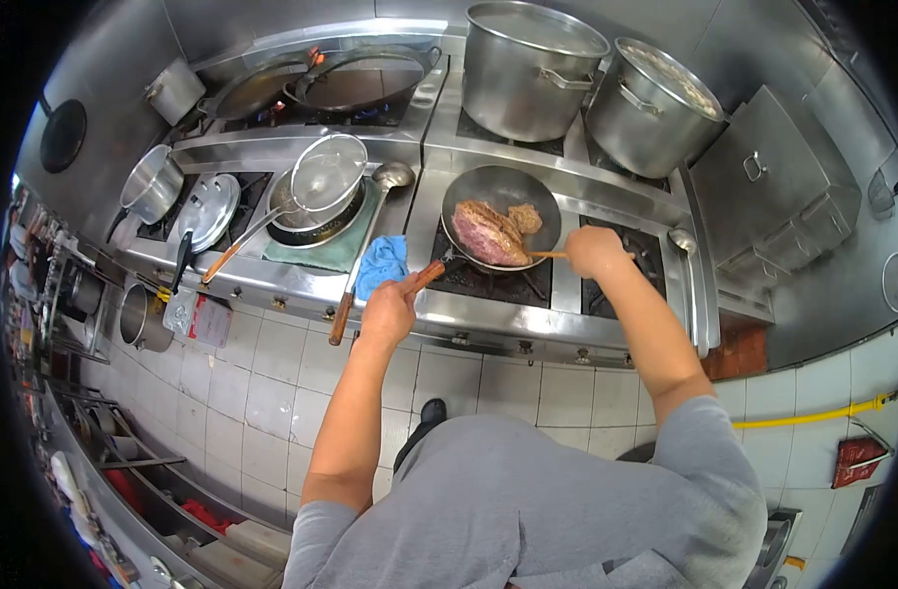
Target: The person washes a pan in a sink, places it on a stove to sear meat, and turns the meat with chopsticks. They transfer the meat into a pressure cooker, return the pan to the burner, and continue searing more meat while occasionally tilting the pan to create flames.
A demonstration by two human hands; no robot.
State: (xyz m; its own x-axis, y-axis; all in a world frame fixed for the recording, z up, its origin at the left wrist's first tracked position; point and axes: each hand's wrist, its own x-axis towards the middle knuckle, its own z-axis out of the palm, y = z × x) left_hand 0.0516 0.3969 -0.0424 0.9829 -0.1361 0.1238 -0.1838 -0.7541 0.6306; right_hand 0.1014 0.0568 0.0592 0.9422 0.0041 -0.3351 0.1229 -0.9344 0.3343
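Note:
My left hand [388, 312] is closed around the wooden handle [427, 276] of a dark frying pan [503, 182] on the front burner. In the pan lies a large piece of meat [490, 236], browned on top and pink along its side, with a smaller browned piece [526, 218] beside it. My right hand [596, 252] grips a thin wooden stick-like utensil [550, 255], whose far end reaches the large piece's right edge. I cannot make out the utensil's tip. A crumpled blue cloth [382, 265] lies on the stove just beyond my left hand.
Two big steel stockpots [528, 79] stand at the back right. Left of the pan are a ladle [392, 177], a wire strainer [329, 172] over another pan, and a lidded pot [211, 211]. Woks [361, 79] sit at the back left. Another ladle [683, 240] lies right.

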